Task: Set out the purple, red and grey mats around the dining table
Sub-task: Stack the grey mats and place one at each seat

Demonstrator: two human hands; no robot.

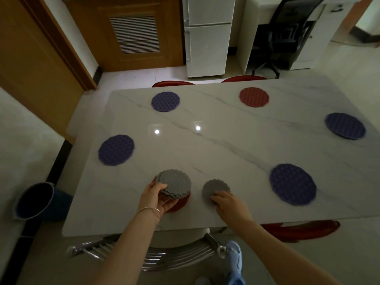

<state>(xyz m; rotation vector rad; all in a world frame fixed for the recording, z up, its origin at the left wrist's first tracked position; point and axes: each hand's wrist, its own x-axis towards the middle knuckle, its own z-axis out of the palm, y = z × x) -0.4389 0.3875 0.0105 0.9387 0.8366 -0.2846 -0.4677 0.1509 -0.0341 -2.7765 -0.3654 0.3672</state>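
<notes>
1. The step in hand is judged to be the laying of the grey mats: a single grey mat (pixel 214 188) lies flat on the worktop (pixel 226 145) near the front edge, with the fingers (pixel 218 197) of the right hand (pixel 230 204) curled down on its near edge; whether it is pinched or only pressed cannot be told.
2. A stack of grey mats (pixel 174 183) is held just above a red mat (pixel 178 204), clamped by the left hand (pixel 156 197) with the thumb on top.
3. The next move probably calls for the single mat to be released and another peeled from the stack.
4. Four purple mats (pixel 116 150) (pixel 165 101) (pixel 345 126) (pixel 292 184) and a far red mat (pixel 254 97) lie well apart round the marble worktop.
5. Beyond it stand a white fridge (pixel 207 38), a wooden door (pixel 131 31) and a black office chair (pixel 287 33); red seats are tucked at the edges, and a dark bucket (pixel 35 200) sits on the floor to the left.
</notes>
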